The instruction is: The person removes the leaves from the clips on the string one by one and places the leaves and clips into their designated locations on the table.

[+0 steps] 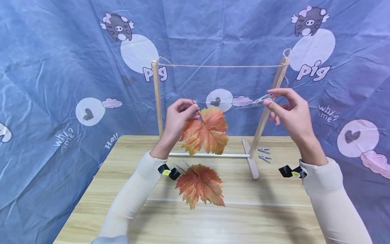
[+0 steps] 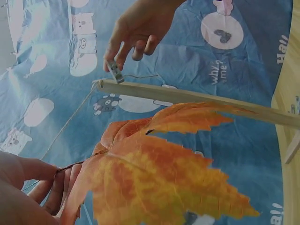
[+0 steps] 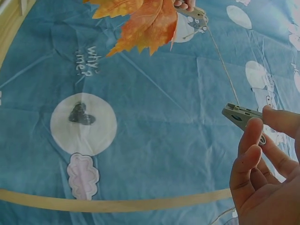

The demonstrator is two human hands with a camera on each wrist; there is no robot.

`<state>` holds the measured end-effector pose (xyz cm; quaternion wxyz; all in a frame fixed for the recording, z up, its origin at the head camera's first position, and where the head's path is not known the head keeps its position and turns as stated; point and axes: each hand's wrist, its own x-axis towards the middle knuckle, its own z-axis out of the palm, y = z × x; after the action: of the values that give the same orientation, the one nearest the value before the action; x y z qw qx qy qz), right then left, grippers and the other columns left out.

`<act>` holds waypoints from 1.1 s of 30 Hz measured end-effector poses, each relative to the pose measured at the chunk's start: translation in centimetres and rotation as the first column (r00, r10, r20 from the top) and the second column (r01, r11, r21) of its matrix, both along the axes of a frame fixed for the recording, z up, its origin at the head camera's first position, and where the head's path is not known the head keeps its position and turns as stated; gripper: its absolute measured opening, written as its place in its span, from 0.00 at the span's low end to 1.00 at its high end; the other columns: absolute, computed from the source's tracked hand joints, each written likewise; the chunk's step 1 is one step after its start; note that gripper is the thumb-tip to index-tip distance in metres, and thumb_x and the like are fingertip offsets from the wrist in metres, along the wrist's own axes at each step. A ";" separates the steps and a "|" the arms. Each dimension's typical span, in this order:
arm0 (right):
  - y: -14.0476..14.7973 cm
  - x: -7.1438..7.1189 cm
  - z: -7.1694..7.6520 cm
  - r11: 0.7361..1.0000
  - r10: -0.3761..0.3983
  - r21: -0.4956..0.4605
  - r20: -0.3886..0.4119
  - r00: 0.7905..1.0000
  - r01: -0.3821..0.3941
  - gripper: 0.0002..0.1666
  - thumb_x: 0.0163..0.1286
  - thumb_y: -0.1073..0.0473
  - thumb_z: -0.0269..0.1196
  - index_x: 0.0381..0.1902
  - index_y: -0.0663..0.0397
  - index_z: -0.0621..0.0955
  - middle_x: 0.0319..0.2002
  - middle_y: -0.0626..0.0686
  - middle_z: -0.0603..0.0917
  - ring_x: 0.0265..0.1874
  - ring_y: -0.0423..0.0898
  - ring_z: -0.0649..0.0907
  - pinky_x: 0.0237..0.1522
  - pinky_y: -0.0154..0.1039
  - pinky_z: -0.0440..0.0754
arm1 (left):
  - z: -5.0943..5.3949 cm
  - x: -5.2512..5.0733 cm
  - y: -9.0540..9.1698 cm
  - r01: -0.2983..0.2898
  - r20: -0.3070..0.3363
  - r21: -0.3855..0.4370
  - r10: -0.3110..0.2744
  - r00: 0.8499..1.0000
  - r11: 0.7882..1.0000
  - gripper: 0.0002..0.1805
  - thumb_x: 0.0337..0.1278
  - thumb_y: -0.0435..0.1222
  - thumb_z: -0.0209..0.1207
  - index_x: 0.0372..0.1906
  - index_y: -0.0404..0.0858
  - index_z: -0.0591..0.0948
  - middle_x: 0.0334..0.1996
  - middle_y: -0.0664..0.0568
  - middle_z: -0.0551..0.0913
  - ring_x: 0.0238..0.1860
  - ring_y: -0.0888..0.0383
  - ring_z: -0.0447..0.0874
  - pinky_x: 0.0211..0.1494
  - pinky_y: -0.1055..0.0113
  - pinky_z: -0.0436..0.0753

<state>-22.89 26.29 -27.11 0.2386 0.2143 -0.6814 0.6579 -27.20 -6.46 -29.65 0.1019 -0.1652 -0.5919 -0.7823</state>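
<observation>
Between thumb and fingers, my left hand (image 1: 178,117) pinches the stem of an orange-yellow artificial maple leaf (image 1: 210,130), which hangs in the air below the string (image 1: 219,66). In the left wrist view the leaf (image 2: 154,173) spreads out large beside the fingers. My right hand (image 1: 292,110) pinches a grey clothespin (image 1: 262,99) near the right post, below string height. The right wrist view shows that clothespin (image 3: 241,115) between thumb and fingertips, apart from the string. A second, redder leaf (image 1: 201,186) lies on the table in front of the frame, its stem pointing up-left.
A wooden frame has a left post (image 1: 158,101), a right post (image 1: 268,108) and a white crossbar (image 1: 210,155) low down. Two more clothespins (image 1: 264,158) lie on the table (image 1: 146,210) right of the frame's foot (image 1: 251,162). A blue printed cloth (image 1: 195,30) hangs behind.
</observation>
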 end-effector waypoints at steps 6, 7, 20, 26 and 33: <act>0.7 0.9 -1.4 0.999 -0.024 0.025 0.047 0.999 0.022 0.20 0.71 0.70 0.70 0.60 0.63 0.82 0.39 0.49 0.84 0.14 0.39 0.81 0.15 0.29 0.77 | -1.1 0.3 -0.8 0.009 0.039 0.028 -0.010 0.999 1.000 0.02 0.69 0.21 0.62 0.42 0.27 0.81 0.31 0.50 0.88 0.30 0.59 0.91 0.39 0.69 0.93; 0.8 1.0 -1.6 0.999 -0.026 0.028 0.056 0.998 0.025 0.20 0.72 0.70 0.70 0.60 0.62 0.82 0.39 0.49 0.85 0.14 0.39 0.81 0.15 0.28 0.77 | -1.3 0.3 -1.0 0.012 0.045 0.033 -0.014 0.999 0.999 0.02 0.69 0.22 0.62 0.42 0.27 0.81 0.31 0.50 0.88 0.30 0.59 0.91 0.39 0.68 0.93; 2.0 1.8 -5.1 0.993 -0.086 0.092 0.132 0.988 0.074 0.23 0.74 0.67 0.68 0.66 0.60 0.82 0.29 0.45 0.87 0.14 0.40 0.82 0.15 0.30 0.77 | -4.8 1.0 -2.6 0.015 0.127 0.078 -0.025 0.992 0.997 0.08 0.70 0.21 0.60 0.36 0.36 0.81 0.31 0.50 0.88 0.31 0.59 0.91 0.41 0.66 0.94; 2.6 2.3 -6.5 0.986 -0.133 0.123 0.186 0.973 0.111 0.21 0.74 0.65 0.69 0.63 0.59 0.83 0.25 0.44 0.86 0.14 0.39 0.82 0.15 0.30 0.77 | -6.3 1.3 -3.2 -0.002 0.166 0.079 -0.011 0.986 0.997 0.09 0.70 0.21 0.60 0.36 0.36 0.81 0.31 0.50 0.88 0.31 0.59 0.91 0.41 0.67 0.93; 3.6 2.4 -8.0 0.976 -0.172 0.171 0.231 0.958 0.134 0.19 0.74 0.65 0.70 0.61 0.53 0.83 0.34 0.40 0.87 0.15 0.38 0.82 0.16 0.31 0.77 | -8.1 1.6 -4.1 -0.013 0.211 0.060 0.000 0.977 0.998 0.06 0.71 0.22 0.60 0.37 0.33 0.81 0.31 0.51 0.88 0.32 0.59 0.90 0.42 0.66 0.93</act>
<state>-20.44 29.88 -35.10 0.1860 0.0958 -0.7686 0.6046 -25.60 -10.57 -37.79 0.0460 -0.0762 -0.5755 -0.8129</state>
